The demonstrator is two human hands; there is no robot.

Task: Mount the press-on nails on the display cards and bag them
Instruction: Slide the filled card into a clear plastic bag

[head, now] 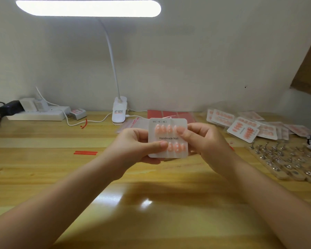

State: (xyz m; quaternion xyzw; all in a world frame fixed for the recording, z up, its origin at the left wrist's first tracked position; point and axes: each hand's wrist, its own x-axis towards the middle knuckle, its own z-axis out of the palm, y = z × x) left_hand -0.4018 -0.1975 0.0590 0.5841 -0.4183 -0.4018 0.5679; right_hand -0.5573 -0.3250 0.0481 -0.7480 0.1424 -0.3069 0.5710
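Both hands, left [133, 146] and right [203, 139], pinch the nail card [169, 138]

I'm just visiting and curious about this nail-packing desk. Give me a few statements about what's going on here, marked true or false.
1. Both hands hold one display card up above the desk. True: the left hand and right hand grip it from either side.
2. The card reads "Handmade Nail". True.
3. The nails on the card are dark blue. False: they are peach-pink, in two rows.
4. Finished cards lie piled at the far left of the desk. False: the pile lies at the right; the power strip is at the left.
5. The desk lamp is switched off. False: its bar glows brightly.
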